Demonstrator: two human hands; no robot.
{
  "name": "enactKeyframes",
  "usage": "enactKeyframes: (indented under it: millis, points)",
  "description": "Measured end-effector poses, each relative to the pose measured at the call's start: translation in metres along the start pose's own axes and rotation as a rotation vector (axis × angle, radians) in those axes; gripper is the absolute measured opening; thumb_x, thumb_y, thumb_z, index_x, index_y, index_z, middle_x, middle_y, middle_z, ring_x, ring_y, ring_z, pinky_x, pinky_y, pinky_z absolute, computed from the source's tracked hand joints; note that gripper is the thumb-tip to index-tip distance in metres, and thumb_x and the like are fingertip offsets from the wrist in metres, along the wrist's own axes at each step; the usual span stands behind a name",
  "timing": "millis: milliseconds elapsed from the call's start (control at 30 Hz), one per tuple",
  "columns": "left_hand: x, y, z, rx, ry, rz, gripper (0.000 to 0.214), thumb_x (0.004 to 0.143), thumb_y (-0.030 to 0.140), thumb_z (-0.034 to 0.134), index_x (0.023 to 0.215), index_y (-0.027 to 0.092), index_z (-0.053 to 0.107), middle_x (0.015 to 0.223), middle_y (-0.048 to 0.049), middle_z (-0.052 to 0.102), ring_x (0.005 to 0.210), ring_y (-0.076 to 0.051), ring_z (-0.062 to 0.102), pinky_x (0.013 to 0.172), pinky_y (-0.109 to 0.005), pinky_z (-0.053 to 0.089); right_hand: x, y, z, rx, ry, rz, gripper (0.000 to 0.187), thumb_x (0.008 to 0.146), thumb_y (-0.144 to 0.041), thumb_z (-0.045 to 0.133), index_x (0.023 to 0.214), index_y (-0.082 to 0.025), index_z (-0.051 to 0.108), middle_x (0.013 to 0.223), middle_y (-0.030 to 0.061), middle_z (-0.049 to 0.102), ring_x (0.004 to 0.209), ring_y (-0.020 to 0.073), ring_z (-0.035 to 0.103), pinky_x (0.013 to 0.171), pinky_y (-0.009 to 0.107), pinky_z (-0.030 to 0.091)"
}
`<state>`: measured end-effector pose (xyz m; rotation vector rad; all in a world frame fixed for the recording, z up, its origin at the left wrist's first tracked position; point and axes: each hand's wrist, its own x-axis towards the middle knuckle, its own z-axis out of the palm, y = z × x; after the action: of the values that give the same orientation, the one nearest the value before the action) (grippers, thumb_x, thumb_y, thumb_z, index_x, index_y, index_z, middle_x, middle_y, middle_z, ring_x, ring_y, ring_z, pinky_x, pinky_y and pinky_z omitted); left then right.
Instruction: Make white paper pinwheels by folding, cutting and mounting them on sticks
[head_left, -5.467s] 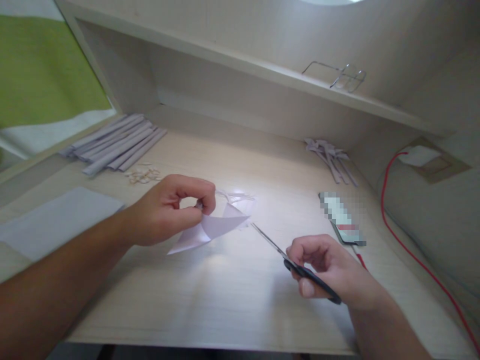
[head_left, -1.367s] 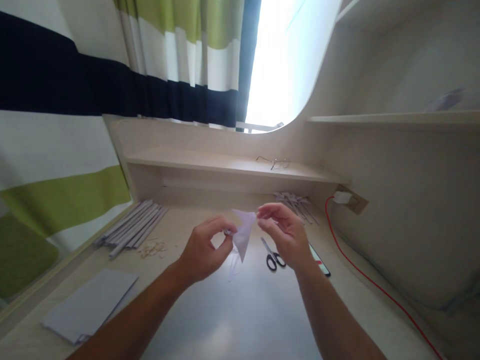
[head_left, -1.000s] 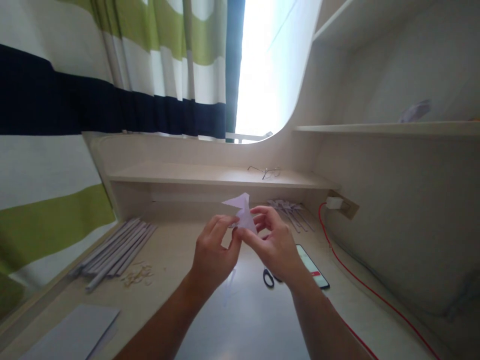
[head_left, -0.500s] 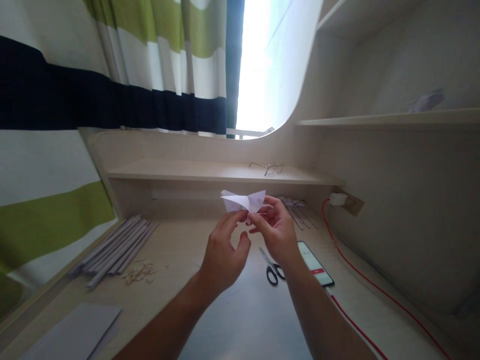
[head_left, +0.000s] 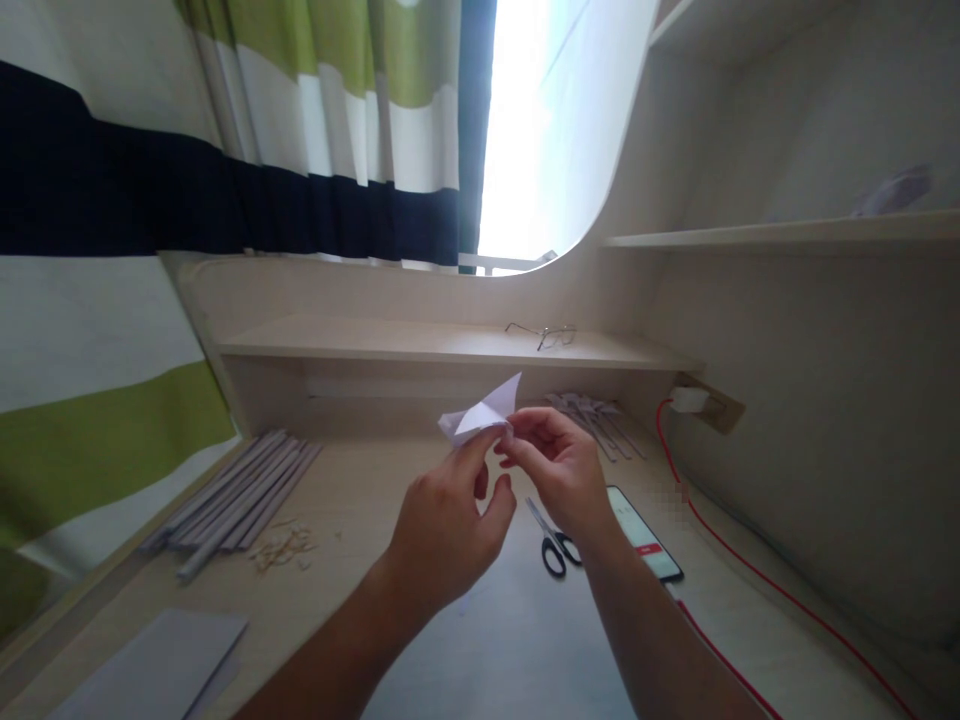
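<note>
Head view: a pale counter (head_left: 495, 640) spread below, its front edge out of frame and its back closed in by a raised shelf (head_left: 375, 345). White sheets (head_left: 150, 665) lay at the front left, paper tubes (head_left: 240, 495) sat behind them by the left side edge, and a lit phone (head_left: 645, 535) lay to the right with black-handled scissors (head_left: 548, 530) near it. Room for moving seemed widest through the middle, between sheets and phone; the shelf's front lip looked the likeliest thing to bump on a forward reach.

Above the counter, the left hand (head_left: 450, 510) and right hand (head_left: 559, 460) were close together at a folded paper piece (head_left: 484, 410). Shaping it seemed the step in hand — bringing its corners inward. The right thumb and index finger pinched its lower right corner; the left index finger touched it from below, thumb spread apart, and whether the other left fingers gripped anything was hidden. The next move probably called for a firm right pinch while the left gathered another corner — without crushing it. Smallest were pale curled scraps (head_left: 283, 548) beside the tubes.
</note>
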<state>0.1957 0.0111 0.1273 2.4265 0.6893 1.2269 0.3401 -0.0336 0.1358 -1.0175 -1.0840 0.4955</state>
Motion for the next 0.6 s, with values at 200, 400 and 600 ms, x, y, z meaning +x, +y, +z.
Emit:
enactKeyframes:
  millis: [200,400,600]
  points:
    - [-0.007,0.011,-0.015,0.007,0.143,0.188,0.029,0.086,0.011,0.065,0.113,0.023,0.07,0.071,0.0043,0.063,0.057,-0.01,0.055,0.058,-0.025,0.045,0.003,-0.001,-0.005,0.007,0.058,0.008,0.023,0.077,-0.028,0.084,0.093,-0.016,0.073,0.08,0.0044,0.077,0.07,0.0164,0.072,0.062,0.027,0.062]
    - [0.001,0.007,-0.04,0.063,0.483,0.15,0.042,0.08,0.021,0.078,0.119,0.024,0.065,0.091,-0.0007,0.066,0.079,-0.016,0.063,0.069,-0.028,0.054,0.001,-0.006,-0.011,-0.041,0.031,0.009,0.026,0.079,-0.033,0.084,0.096,-0.017,0.073,0.081,0.0056,0.078,0.07,0.0165,0.074,0.063,0.027,0.06]
    - [0.011,-0.01,-0.036,-0.042,0.357,0.032,0.022,0.084,0.021,0.073,0.105,0.022,0.072,0.094,-0.0015,0.073,0.079,-0.015,0.068,0.059,-0.022,0.055,-0.008,-0.012,-0.007,-0.084,-0.022,0.021,0.025,0.081,-0.035,0.083,0.093,-0.017,0.071,0.081,0.0057,0.077,0.07,0.0178,0.074,0.064,0.029,0.06]
